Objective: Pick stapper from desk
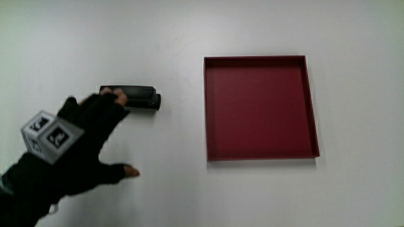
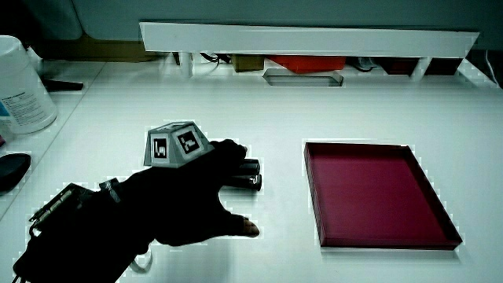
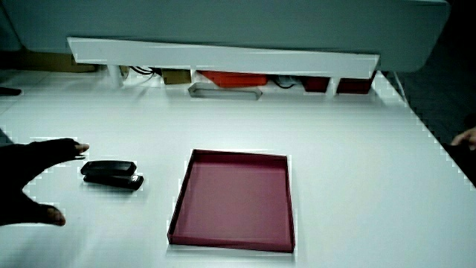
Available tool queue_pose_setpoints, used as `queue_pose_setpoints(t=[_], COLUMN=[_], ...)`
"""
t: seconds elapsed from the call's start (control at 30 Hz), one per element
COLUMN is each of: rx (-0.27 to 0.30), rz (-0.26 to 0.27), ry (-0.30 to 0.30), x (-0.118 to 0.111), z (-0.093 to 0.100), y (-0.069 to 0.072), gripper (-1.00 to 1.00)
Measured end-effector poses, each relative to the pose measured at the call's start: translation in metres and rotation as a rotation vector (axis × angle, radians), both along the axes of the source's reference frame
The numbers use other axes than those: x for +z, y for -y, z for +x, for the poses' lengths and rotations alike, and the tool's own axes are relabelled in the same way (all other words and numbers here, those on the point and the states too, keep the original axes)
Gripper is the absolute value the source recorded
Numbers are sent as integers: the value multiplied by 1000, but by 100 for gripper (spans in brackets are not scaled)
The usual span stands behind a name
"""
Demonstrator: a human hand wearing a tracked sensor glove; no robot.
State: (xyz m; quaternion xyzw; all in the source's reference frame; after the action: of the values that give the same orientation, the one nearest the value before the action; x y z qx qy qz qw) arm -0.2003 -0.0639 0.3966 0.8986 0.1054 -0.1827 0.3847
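A black stapler (image 1: 139, 99) lies flat on the white table beside the dark red tray (image 1: 310, 107); it also shows in both side views (image 2: 248, 173) (image 3: 111, 174). The gloved hand (image 1: 85, 139), with a patterned cube (image 1: 49, 136) on its back, hovers at the stapler's end away from the tray. Its fingers are spread, with the fingertips (image 1: 117, 96) over that end and the thumb (image 1: 129, 170) held apart, nearer the person. Nothing is grasped. In a side view the hand (image 2: 185, 200) covers part of the stapler.
The shallow red tray (image 2: 376, 236) (image 3: 230, 240) holds nothing. A low white partition (image 2: 306, 38) runs along the table's edge farthest from the person. A white container (image 2: 20, 86) and a dark object (image 2: 12, 169) stand near the table's edge in a side view.
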Motion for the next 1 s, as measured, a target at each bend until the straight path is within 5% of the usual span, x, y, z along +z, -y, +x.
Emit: queue_pose_setpoints(t=[0.37, 0.7, 0.83, 1.0], rx=[46, 53, 71, 68], rz=[-38, 0, 58, 70], ry=[39, 54, 59, 63], x=[52, 57, 53, 55], z=[3, 3, 4, 1], y=[24, 24, 24, 25], gripper=[0, 0, 31, 69])
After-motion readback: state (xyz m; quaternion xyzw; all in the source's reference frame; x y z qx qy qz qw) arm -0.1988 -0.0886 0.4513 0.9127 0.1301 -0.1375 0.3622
